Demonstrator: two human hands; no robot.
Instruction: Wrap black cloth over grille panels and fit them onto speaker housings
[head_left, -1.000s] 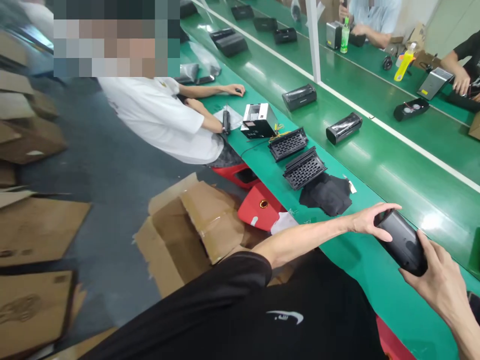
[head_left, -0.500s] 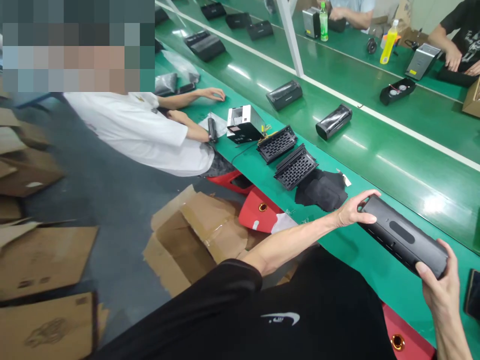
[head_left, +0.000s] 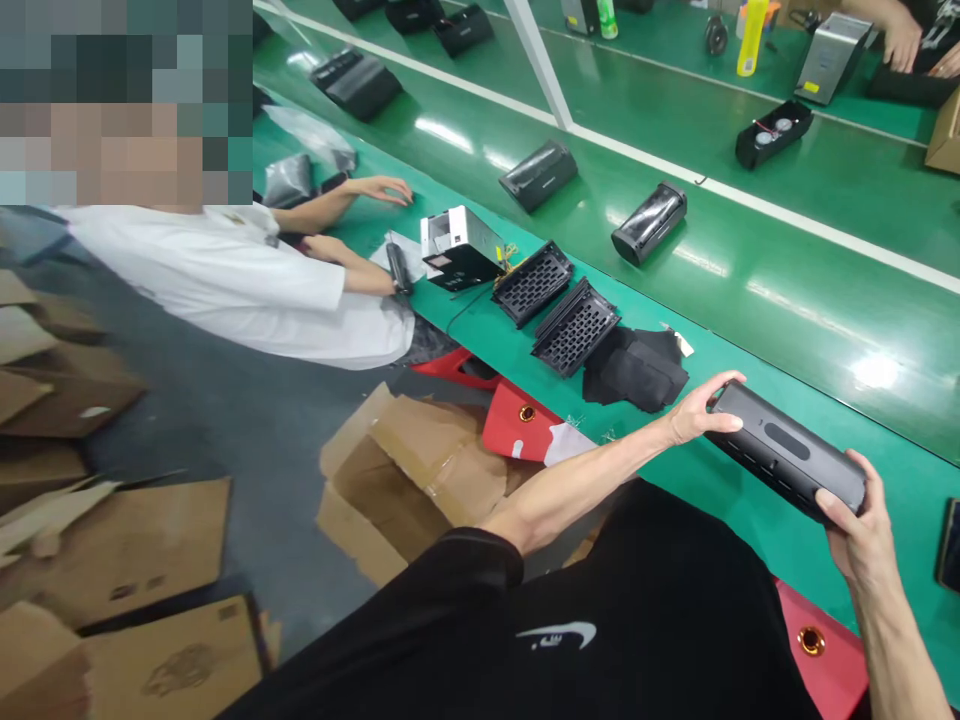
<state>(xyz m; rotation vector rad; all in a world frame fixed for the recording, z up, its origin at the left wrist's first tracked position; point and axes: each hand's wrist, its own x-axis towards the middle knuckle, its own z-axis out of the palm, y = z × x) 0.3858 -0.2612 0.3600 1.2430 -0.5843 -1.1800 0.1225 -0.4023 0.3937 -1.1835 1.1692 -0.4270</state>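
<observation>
Between my two hands I hold a long black speaker casing (head_left: 817,449), with rounded edges, a dark oval panel on top and a row of slots along its near side. My left hand (head_left: 701,415) grips its left end, thumb on the upper face. Around the right end, the thumb and fingers of my right hand (head_left: 862,525) are closed. The casing is tilted above the green bench (head_left: 795,555). Left of my left hand lie black cloth pieces (head_left: 637,370) and two black perforated grilles (head_left: 576,328) (head_left: 534,283).
A co-worker in a white shirt (head_left: 247,290) sits to the left, near a white-and-black box-shaped device (head_left: 459,250). Black speaker housings (head_left: 649,222) stand on the green line beyond. An open carton (head_left: 420,470) is on the floor. A phone (head_left: 949,545) lies at the right edge.
The camera view has shifted slightly. The speaker casing sits a little higher and farther left in the picture, still held at both ends. The co-worker's arms have barely moved.
</observation>
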